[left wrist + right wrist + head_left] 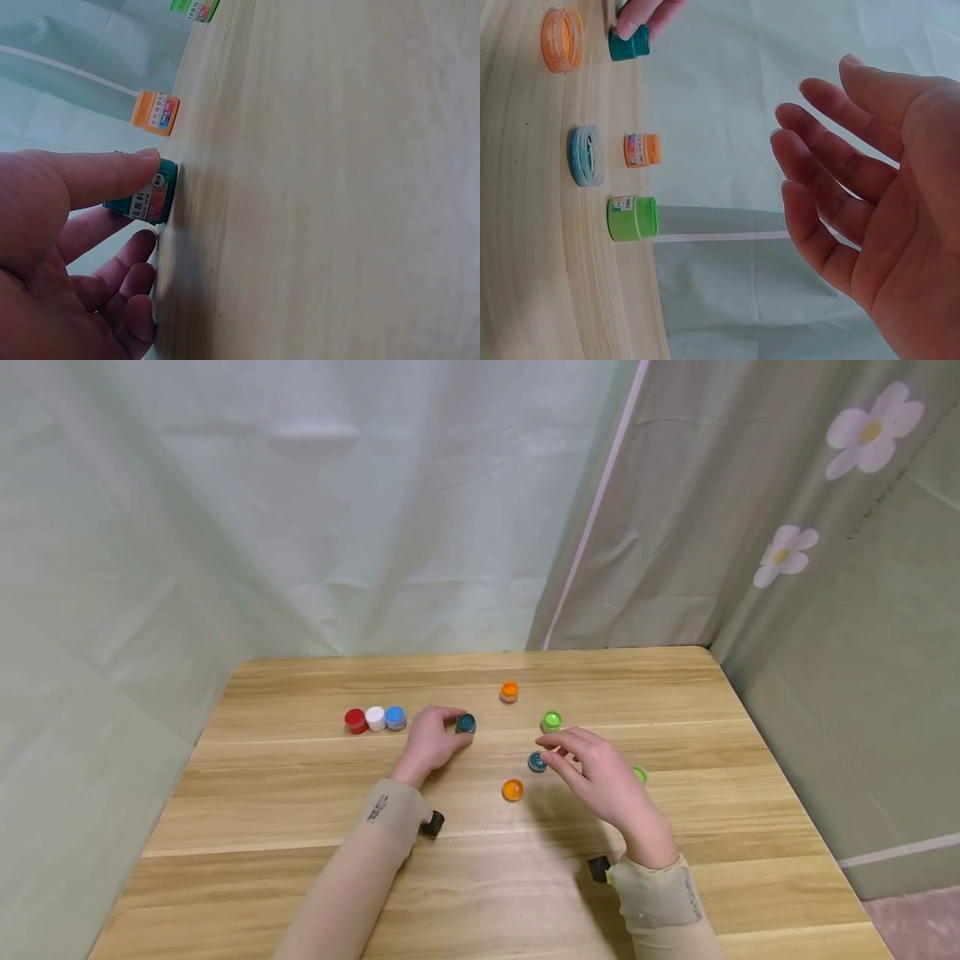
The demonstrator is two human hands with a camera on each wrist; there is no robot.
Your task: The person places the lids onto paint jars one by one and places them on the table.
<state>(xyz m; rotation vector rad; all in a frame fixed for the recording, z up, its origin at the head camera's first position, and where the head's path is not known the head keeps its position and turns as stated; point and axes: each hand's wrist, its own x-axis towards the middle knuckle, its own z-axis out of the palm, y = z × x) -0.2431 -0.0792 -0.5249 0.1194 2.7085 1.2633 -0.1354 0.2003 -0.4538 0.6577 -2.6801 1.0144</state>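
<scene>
My left hand [431, 742] pinches a small dark teal paint jar [466, 724] between thumb and fingers. In the left wrist view this jar [156, 202] stands on the table with its label partly covered by the thumb. My right hand [602, 774] hovers above the table, fingers loosely bent and apart, holding nothing. Below its fingertips lies a teal lid [537, 762], seen inside-up in the right wrist view. An orange lid [512, 790] lies to the left of that hand. An open green paint jar [551, 721] stands beyond it.
An orange paint jar [509, 692] stands farther back. Red [356, 721], white [376, 718] and blue [395, 718] capped jars stand in a row left of my left hand. A green lid [639, 774] is partly hidden behind my right hand. Curtains hang behind the wooden table [285, 802].
</scene>
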